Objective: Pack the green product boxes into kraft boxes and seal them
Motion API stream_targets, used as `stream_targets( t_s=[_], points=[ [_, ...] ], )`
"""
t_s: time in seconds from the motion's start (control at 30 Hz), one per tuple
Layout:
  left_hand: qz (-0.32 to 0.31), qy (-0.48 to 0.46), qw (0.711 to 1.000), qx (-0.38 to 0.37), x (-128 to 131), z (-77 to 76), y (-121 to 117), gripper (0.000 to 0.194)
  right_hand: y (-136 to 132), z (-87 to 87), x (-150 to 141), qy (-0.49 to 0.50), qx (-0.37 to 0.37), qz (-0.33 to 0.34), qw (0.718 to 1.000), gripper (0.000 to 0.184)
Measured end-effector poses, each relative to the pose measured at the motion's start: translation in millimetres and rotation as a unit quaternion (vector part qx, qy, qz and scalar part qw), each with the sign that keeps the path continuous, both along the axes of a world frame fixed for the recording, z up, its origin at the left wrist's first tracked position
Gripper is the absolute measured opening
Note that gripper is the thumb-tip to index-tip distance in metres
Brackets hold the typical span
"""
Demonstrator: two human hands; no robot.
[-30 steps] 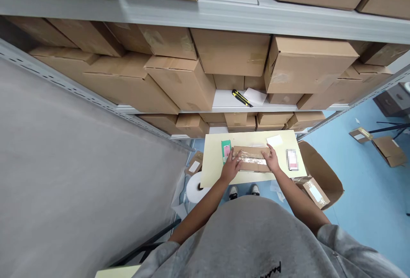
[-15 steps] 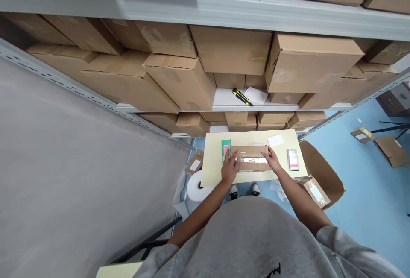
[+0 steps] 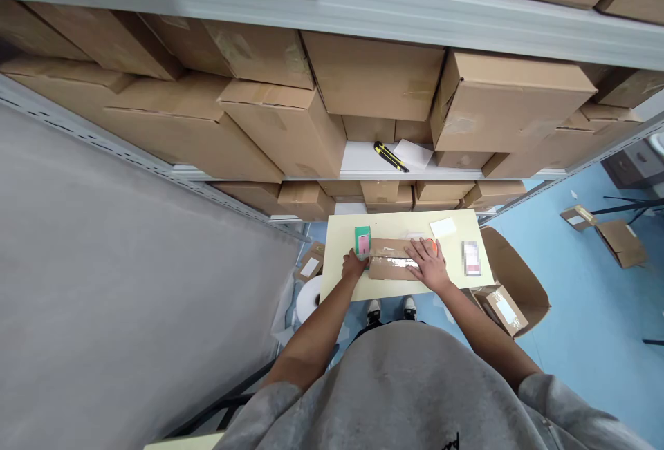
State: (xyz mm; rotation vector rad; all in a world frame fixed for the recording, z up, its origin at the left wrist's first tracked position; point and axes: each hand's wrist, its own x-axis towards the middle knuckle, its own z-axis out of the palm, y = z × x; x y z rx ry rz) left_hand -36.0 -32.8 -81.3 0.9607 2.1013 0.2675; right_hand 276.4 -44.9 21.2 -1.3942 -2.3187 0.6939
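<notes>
A taped cardboard box (image 3: 391, 269) lies flat on the pale yellow table (image 3: 342, 229), with shiny clear tape along its top. My right hand (image 3: 429, 267) rests on the box's right part, fingers spread. Beside its fingertips shows a small orange thing (image 3: 434, 246), mostly covered. At the box's left end is my left hand (image 3: 353, 266), fingers closed in a pinch on a clear strip of packing tape (image 3: 364, 256) that sticks out from the box. Just beyond this hand is a green item with a pink label (image 3: 363, 242).
A phone (image 3: 472, 259) and a white card (image 3: 443, 227) lie on the table's right side. Shelves of cardboard boxes (image 3: 373, 77) stand ahead, with a yellow-black utility knife (image 3: 390, 157) on one. A large open carton (image 3: 519, 277) sits right; a white roll (image 3: 308, 299) stands left.
My left hand has moved off the box top to its left end and closed. My right hand has shifted from the right edge onto the top, flattening out. The view has tilted slightly.
</notes>
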Motion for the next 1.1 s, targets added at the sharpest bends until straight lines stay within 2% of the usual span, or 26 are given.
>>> stream_targets(
  t_s=[0.1, 0.3, 0.4, 0.47, 0.53, 0.6, 0.67, 0.73, 0.8, 0.93, 1.1],
  points=[
    [-0.057, 0.013, 0.998, -0.016, 8, -7.8, 4, 0.093, 2, -9.7, -1, -0.026, -0.001, -0.024, 0.999, 0.056],
    [-0.093, 0.036, 0.995, -0.001, 15, -7.0, 13, 0.107, 5, -20.2, -3, -0.043, -0.003, -0.064, 0.997, 0.056],
    [-0.091, 0.064, 0.994, 0.000, 9, -6.3, 15, 0.109, 6, -22.2, -2, -0.043, -0.001, -0.066, 0.997, 0.059],
    [-0.063, 0.073, 0.995, 0.023, 2, -9.9, 12, 0.109, 6, -21.1, 0, -0.045, -0.002, -0.050, 0.998, 0.064],
    [-0.032, 0.058, 0.994, 0.083, -6, -15.4, 5, 0.108, 6, -17.7, 3, -0.053, -0.004, -0.021, 0.998, 0.083],
    [-0.020, 0.039, 0.991, 0.124, -13, -19.9, -2, 0.107, 6, -12.3, 6, -0.068, -0.008, 0.015, 0.998, 0.113],
    [-0.037, 0.049, 0.994, 0.088, -17, -20.9, -8, 0.107, 9, -5.6, 9, -0.090, -0.015, 0.040, 0.995, 0.131],
    [-0.060, 0.073, 0.995, 0.012, -20, -18.5, -11, 0.109, 14, 1.8, 9, -0.122, -0.027, 0.049, 0.991, 0.128],
    [-0.064, 0.071, 0.995, -0.030, -22, -15.3, -12, 0.110, 23, 9.6, 7, -0.156, -0.040, 0.047, 0.986, 0.121],
    [-0.026, 0.045, 0.999, -0.016, -33, -15.6, -19, 0.102, 45, 23.9, 0, -0.192, -0.061, 0.043, 0.979, 0.119],
    [-0.022, 0.083, 0.996, 0.008, -43, -24.2, -35, 0.098, 65, 31.0, -9, -0.215, -0.081, 0.039, 0.972, 0.112]
  ],
)
